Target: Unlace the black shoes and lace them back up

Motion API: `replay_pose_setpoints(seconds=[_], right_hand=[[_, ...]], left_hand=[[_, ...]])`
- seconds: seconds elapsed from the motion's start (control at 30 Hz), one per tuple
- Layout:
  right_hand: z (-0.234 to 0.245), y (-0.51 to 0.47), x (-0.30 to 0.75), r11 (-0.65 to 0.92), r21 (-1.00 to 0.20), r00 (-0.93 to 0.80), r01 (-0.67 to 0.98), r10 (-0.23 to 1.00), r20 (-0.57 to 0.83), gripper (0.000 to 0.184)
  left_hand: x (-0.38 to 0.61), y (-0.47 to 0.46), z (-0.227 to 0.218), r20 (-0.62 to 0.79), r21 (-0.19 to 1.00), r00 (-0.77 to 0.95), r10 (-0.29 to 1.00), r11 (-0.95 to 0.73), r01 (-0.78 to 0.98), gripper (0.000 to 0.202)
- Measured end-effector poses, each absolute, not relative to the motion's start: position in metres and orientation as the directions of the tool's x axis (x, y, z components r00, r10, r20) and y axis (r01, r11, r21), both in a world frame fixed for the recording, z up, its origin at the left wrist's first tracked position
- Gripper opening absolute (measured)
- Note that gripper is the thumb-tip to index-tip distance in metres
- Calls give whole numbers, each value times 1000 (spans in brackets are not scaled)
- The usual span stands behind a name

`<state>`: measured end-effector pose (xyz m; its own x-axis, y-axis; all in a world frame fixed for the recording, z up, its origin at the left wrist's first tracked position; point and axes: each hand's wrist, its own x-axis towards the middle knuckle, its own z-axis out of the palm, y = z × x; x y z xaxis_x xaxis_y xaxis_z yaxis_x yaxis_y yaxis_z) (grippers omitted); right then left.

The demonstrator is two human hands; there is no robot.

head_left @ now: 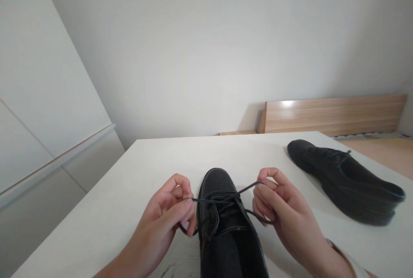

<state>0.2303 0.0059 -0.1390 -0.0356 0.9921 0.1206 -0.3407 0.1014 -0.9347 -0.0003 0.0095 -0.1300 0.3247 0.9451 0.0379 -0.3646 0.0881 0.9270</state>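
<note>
A black lace-up shoe (218,181) rests on the white table between my hands, its toe pointing away from me. My left hand (176,209) is closed in a pinch on one part of the black shoelace (209,201), left of the shoe. On the right, my right hand (274,198) pinches another part of the lace. The lace is drawn out to both sides and crosses over the shoe's tongue. A lower stretch of lace runs from the shoe to each hand. The shoe's heel lies beyond the bottom edge of the view.
A second black shoe (342,174) stands to the right on the white table (155,162). Behind the table are a pale wall (193,54) and a wooden board (329,114). White cabinet fronts (38,131) rise on the left.
</note>
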Motion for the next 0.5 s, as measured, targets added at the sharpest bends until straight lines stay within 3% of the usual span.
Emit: replay_pose_setpoints(seconds=[0.13, 0.23, 0.4, 0.5], right_hand=[[-133, 3, 233, -21, -929, -121, -369, 992, 26, 32], [-129, 2, 236, 17, -927, -51, -374, 998, 39, 32], [-125, 4, 239, 233, -892, 174, -388, 969, 177, 28], [-123, 4, 239, 201, -864, 135, -462, 979, 156, 22]], left_hand=[[-1, 8, -130, 9, 962, 261, 965, 63, -265, 23], [-2, 5, -129, 123, 992, 123, 985, -118, -48, 18], [-3, -4, -128, 449, 803, 45, 892, -425, 417, 5], [-4, -4, -128, 503, 727, 91, 860, -477, 494, 8]])
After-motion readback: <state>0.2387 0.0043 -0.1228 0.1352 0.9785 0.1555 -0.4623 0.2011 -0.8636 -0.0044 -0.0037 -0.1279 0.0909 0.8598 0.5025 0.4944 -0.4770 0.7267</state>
